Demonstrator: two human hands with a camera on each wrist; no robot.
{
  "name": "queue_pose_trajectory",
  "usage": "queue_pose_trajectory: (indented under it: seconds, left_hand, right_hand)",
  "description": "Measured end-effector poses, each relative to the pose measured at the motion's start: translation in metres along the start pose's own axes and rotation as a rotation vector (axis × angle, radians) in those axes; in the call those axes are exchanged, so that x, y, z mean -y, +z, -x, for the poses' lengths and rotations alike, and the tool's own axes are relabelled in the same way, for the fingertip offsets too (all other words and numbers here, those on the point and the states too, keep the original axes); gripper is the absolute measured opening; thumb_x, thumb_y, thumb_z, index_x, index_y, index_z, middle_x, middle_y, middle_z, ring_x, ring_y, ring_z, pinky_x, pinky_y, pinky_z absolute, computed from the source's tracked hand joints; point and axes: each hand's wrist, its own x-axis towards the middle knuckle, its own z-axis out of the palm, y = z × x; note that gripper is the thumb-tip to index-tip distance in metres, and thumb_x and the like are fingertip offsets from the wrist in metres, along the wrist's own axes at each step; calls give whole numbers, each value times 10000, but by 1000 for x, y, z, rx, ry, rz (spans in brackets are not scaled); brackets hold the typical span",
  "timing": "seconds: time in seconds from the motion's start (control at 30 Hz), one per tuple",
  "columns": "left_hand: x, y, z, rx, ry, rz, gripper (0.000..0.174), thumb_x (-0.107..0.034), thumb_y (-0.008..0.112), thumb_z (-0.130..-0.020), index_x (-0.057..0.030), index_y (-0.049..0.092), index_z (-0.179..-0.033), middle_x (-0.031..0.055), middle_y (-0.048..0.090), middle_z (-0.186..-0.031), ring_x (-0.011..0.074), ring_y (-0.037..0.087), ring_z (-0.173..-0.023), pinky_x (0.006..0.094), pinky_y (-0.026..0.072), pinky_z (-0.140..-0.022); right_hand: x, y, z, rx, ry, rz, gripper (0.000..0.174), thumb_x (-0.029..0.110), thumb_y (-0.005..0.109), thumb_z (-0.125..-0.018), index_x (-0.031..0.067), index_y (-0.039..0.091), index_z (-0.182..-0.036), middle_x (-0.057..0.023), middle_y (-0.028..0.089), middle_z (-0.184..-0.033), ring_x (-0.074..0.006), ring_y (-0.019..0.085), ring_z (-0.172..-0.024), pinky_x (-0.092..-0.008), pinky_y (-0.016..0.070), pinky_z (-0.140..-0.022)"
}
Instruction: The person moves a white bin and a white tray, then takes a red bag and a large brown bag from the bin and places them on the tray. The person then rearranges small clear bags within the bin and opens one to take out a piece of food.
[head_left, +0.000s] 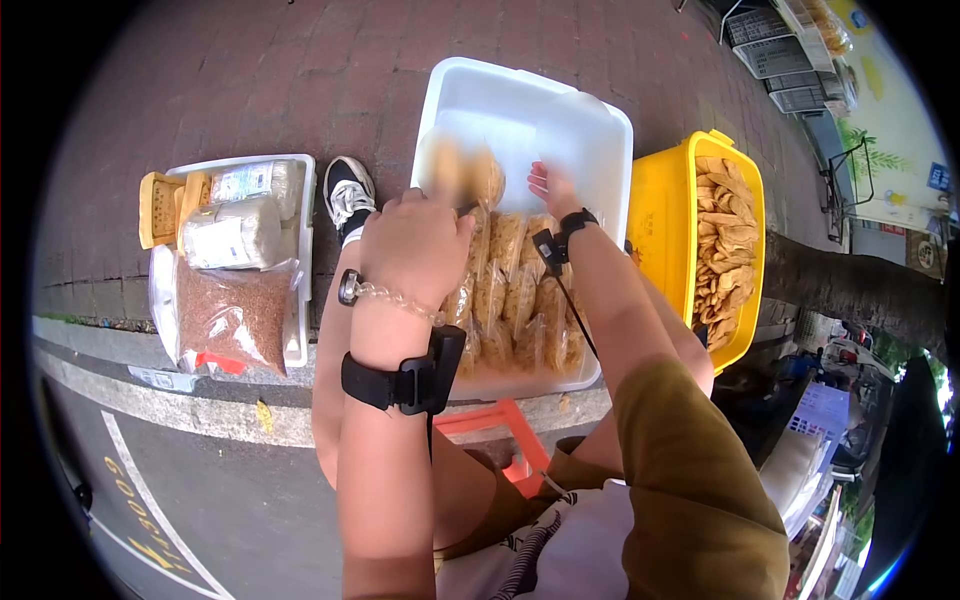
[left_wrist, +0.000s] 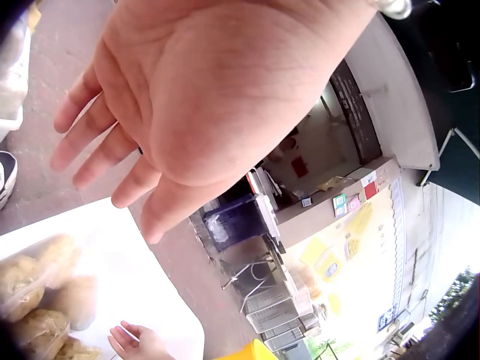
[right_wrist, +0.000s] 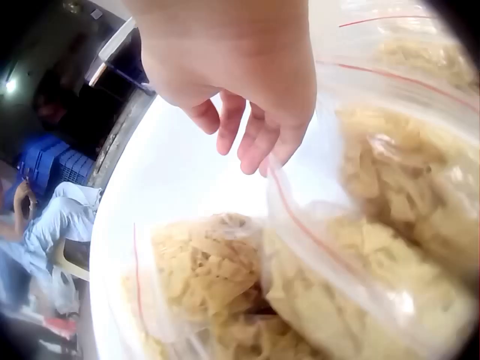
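Clear zip bags of pale yellow chip-like pieces fill the near part of a white tub. At the tub's left side is my left hand, back up in the head view. The left wrist view shows its palm bare and its fingers spread, nearly straight. Two bags by it are partly blurred. Over the tub's bare far part hangs my right hand, its fingers loosely bent. In the right wrist view its fingertips come right at the corner of a red-lined zip bag.
To the right stands a yellow tub of brown dried slices. At left, a white tray bears a bag of reddish-brown grains and white packages. A shoe is beside the tray. An orange-red stool shows below.
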Motion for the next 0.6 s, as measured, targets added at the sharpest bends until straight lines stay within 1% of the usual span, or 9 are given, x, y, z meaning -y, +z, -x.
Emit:
queue_pose_trajectory:
  seconds: [0.07, 0.13, 0.23, 0.3, 0.37, 0.4, 0.5, 0.53, 0.6]
  left_hand:
    - [-1, 1, 0, 37, -34, -6, 429, -326, 494, -866, -28, 503, -1174, 197, 585, -1034, 341, 573, -955, 411, 453, -832]
    - [-1, 4, -1, 72, -69, -18, 422, -324, 495, -867, -31, 504, -1170, 195, 586, -1027, 342, 570, -957, 414, 449, -836]
    - [2, 7, -4, 28, -117, -127, 400, -310, 511, -857, -41, 512, -1154, 180, 592, -1012, 335, 573, -947, 418, 449, -822]
    - [1, 9, -11, 4, -134, -162, 384, -292, 528, -846, -42, 516, -1137, 170, 598, -992, 327, 580, -930, 416, 452, -804]
    - [-4, 11, -17, 8, -144, -174, 383, -282, 536, -839, -39, 513, -1133, 165, 601, -985, 322, 583, -919, 415, 453, -792]
    - [-5, 15, -18, 9, -113, -189, 382, -282, 535, -840, -36, 512, -1130, 164, 602, -982, 324, 583, -919, 416, 453, -791]
    - [-14, 16, -23, 98, -69, -210, 400, -281, 529, -846, -27, 500, -1154, 175, 599, -985, 334, 578, -926, 421, 454, -801]
    - [-13, 16, -25, 125, -85, -216, 416, -283, 525, -850, -25, 489, -1175, 184, 594, -999, 339, 575, -936, 424, 452, -812]
    - [-14, 14, -24, 181, -120, -215, 461, -290, 516, -860, -20, 458, -1228, 208, 576, -1065, 352, 558, -983, 426, 443, -848]
  right_hand:
    - [-13, -47, -47, -98, -229, 811, 203, 150, 544, -762, 45, 615, -921, -149, 544, -1067, -252, 553, -936, -347, 462, -803]
    - [-19, -72, -47, -208, -379, 1145, 221, 136, 534, -741, 62, 618, -932, -169, 506, -1065, -309, 527, -977, -380, 458, -824]
    - [-21, -87, -51, -57, -368, 1350, 272, 29, 464, -780, 77, 535, -1038, -170, 420, -1145, -350, 536, -968, -417, 451, -841]
    - [-24, -85, -66, 3, -286, 1398, 289, 40, 470, -784, 82, 560, -1055, -194, 384, -1245, -355, 527, -1011, -427, 437, -868]
    - [-33, -84, -78, 113, -222, 1695, 342, 45, 486, -774, 100, 577, -1099, -223, 387, -1304, -375, 502, -1082, -437, 417, -906]
    - [-42, -83, -94, 246, -200, 1871, 351, 145, 616, -674, 120, 628, -1024, -170, 549, -1117, -327, 546, -1003, -384, 457, -857]
    - [-74, -100, -103, 177, -108, 1665, 346, 205, 637, -656, 99, 652, -985, -160, 635, -986, -307, 599, -919, -396, 480, -800]
    - [-71, -99, -98, 228, -327, 1708, 288, 170, 635, -663, 74, 675, -932, -158, 654, -929, -296, 631, -825, -390, 496, -730]
    - [-58, -97, -101, 180, -228, 1456, 261, 149, 632, -667, 78, 684, -914, -156, 658, -906, -283, 632, -819, -379, 494, -721]
